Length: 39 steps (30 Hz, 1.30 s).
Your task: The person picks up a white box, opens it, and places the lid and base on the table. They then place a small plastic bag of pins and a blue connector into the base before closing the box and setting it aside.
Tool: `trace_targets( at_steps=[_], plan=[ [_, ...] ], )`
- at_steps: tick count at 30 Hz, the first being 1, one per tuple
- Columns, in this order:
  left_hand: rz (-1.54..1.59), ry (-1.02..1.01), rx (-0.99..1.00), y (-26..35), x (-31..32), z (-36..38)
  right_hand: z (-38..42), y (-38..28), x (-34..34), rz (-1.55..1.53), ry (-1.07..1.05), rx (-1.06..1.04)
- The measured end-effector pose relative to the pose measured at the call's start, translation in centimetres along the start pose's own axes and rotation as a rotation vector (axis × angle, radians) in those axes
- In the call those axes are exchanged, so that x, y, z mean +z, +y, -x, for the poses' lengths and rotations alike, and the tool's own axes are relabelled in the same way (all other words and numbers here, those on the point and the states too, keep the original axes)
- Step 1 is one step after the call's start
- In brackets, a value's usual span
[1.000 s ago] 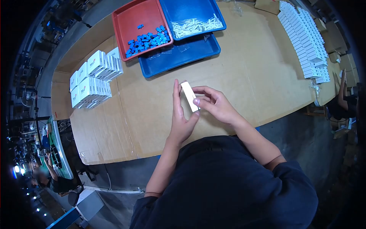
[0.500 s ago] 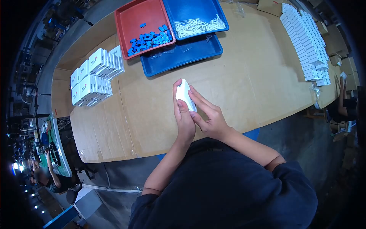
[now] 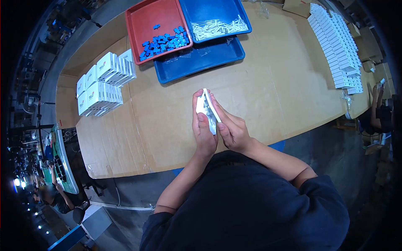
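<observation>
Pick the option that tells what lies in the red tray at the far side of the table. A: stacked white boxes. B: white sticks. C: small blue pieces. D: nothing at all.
C: the red tray holds a scatter of small blue pieces, while the white sticks lie in the blue tray beside it.

**Obscured in view**

Box: mostly covered by left hand and right hand; printing unreadable. Blue parts and white parts: too small to identify, possibly plastic. Red tray: far side cut off by frame edge.
</observation>
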<state>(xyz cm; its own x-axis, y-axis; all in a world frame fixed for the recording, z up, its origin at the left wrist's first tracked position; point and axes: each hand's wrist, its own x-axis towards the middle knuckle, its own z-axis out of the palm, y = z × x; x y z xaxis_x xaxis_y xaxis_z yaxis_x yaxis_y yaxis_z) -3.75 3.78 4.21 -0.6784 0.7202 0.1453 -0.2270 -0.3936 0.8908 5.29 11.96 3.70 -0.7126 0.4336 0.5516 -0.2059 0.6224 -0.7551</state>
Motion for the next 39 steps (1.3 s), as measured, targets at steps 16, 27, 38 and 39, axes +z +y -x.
trace_targets(
  at_steps=[16,27,38,39],
  plan=[
    [-0.393,-0.020,0.137,-0.4,-1.8,-0.9,-3.1,-1.8,-0.9,-0.958,-0.041,0.986],
    [-0.701,0.097,0.465,-1.2,-2.4,-1.0,-2.3,-3.1,1.1,-0.920,0.020,0.769],
    [-0.575,0.212,0.386,-0.9,-1.8,-0.1,-1.3,-3.6,1.5,-0.774,-0.051,0.635],
    [-0.562,0.213,0.385,-0.9,-1.8,-0.1,-1.3,-3.5,1.5,-0.774,-0.052,0.635]
  ],
)
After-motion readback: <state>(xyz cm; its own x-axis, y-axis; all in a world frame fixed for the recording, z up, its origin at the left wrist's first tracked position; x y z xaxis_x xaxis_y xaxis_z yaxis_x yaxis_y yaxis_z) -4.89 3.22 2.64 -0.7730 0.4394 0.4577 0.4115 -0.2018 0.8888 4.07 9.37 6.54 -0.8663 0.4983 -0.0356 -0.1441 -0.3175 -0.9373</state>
